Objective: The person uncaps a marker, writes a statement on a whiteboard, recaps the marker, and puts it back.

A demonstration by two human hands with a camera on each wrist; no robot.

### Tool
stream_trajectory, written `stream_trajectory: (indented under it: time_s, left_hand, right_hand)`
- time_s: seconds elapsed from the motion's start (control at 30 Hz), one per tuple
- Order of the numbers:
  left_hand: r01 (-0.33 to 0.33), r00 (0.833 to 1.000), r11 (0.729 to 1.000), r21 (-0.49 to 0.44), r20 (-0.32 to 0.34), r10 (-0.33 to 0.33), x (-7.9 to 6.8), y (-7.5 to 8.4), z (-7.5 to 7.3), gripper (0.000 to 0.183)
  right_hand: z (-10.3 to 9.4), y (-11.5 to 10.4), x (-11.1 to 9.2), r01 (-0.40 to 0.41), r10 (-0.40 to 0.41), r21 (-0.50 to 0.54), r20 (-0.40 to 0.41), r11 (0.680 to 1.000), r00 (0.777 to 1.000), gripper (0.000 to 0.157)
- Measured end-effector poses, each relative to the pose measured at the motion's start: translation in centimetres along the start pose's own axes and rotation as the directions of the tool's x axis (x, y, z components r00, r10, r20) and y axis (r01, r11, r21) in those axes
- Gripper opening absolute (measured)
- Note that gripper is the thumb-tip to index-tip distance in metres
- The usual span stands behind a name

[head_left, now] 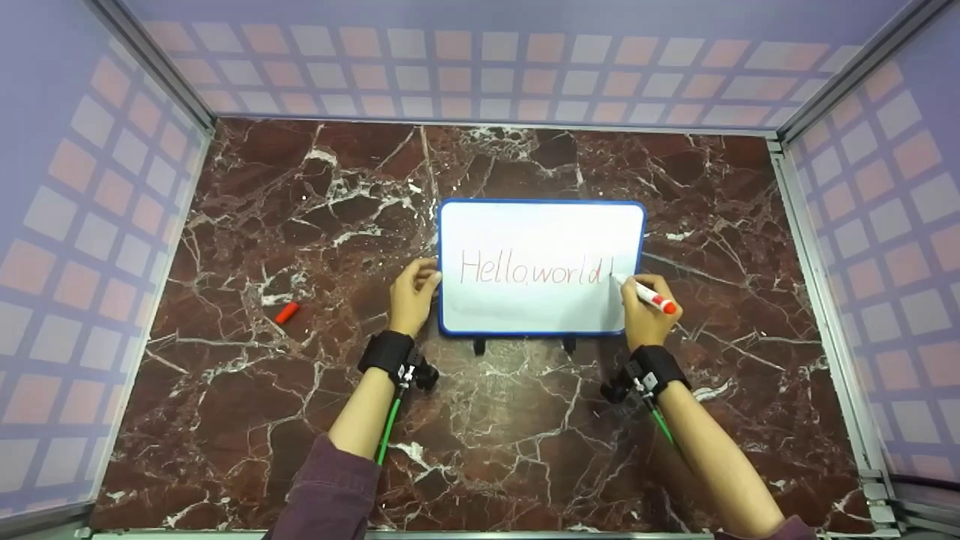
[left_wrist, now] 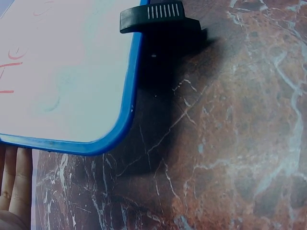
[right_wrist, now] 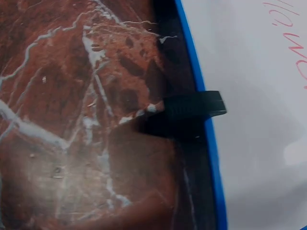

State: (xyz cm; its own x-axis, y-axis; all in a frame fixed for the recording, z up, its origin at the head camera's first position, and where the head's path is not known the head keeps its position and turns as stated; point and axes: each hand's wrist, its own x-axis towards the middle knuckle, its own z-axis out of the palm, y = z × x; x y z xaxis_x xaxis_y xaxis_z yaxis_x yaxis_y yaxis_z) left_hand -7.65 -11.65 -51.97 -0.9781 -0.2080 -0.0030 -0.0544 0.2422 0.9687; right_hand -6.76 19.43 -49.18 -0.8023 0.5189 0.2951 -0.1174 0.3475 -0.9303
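Observation:
A blue-framed whiteboard [head_left: 540, 231] stands over the marble-patterned table, with "Hello,world!" written on it in thin red letters. At its left edge my left hand [head_left: 410, 297] grips the frame, thumb near the front; in the left wrist view some fingers [left_wrist: 20, 184] pass behind the edge. My right hand [head_left: 649, 319] pinches a white marker [head_left: 651, 293] with a red end, its tip at the exclamation mark by the board's right side. The right wrist view shows the board but not the marker. Left of my left hand, a red marker cap [head_left: 287, 313] lies on the table.
Black clip-like feet [head_left: 480, 346] stick out at the board's lower edge; one foot [left_wrist: 153, 18] shows close up in the left wrist view. Checkered walls [head_left: 499, 75] in metal frames enclose the table's back and sides. Green cables [head_left: 388, 431] run along both forearms.

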Motion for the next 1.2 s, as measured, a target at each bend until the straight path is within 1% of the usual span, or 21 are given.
stream_trajectory:
  time_s: [0.13,0.2,0.27,0.43,0.5,0.63,0.87,0.97,1.03,1.1,1.2]
  left_hand:
    - [-0.006,1.000,1.000,0.007,0.005,0.006,-0.7,1.8,-0.3,0.025]
    - [-0.002,1.000,1.000,0.011,0.003,0.002,-0.7,2.1,-0.4,0.025]
    - [0.002,1.000,1.000,0.011,0.001,-0.002,-0.5,1.3,-0.3,0.025]
    - [-0.001,1.000,1.000,0.006,-0.006,0.001,0.5,-1.2,0.1,0.028]
    - [-0.006,1.000,1.000,0.007,-0.007,0.006,0.5,-1.4,0.1,0.028]
    - [-0.001,1.000,1.000,0.013,-0.003,0.001,0.5,-1.3,0.1,0.027]
    - [-0.001,1.000,0.999,0.046,0.002,0.001,0.5,-1.2,0.0,0.025]
    - [-0.008,1.000,0.999,0.041,0.000,0.008,0.5,-1.3,0.0,0.026]
    - [-0.009,1.000,0.999,0.035,0.000,0.009,0.5,-1.3,0.0,0.027]
    - [-0.010,1.000,1.000,0.028,0.003,0.010,0.5,-1.4,0.0,0.028]
    - [-0.007,1.000,1.000,0.030,0.003,0.007,0.4,-1.3,-0.1,0.028]
  right_hand:
    - [0.0,0.2,-0.2,0.003,-0.003,-0.019,0.001,1.000,1.000,0.011]
    - [-0.1,0.2,-0.3,0.005,-0.005,-0.033,0.000,0.999,1.000,0.011]
    - [-0.1,0.2,-0.4,0.001,-0.001,-0.043,-0.003,0.999,1.000,0.011]
    - [-0.2,0.3,-0.6,-0.010,0.009,-0.053,-0.015,0.999,1.000,0.010]
    - [-0.2,0.5,-0.6,-0.015,0.014,-0.047,-0.014,0.999,1.000,0.010]
    - [-0.1,0.6,-0.7,-0.022,0.022,-0.047,-0.004,0.999,1.000,0.010]
    - [0.0,0.7,-0.8,-0.001,0.001,-0.049,-0.003,0.999,1.000,0.010]
    - [-0.1,0.7,-0.9,-0.008,0.008,-0.040,0.003,0.999,1.000,0.009]
    - [-0.2,0.7,-0.8,-0.035,0.035,-0.015,-0.001,0.999,0.999,0.009]
    - [-0.4,0.6,-0.7,-0.072,0.073,0.038,-0.019,0.997,0.997,0.009]
    - [-0.7,0.2,-0.4,-0.134,0.145,0.173,-0.049,0.976,0.988,0.010]
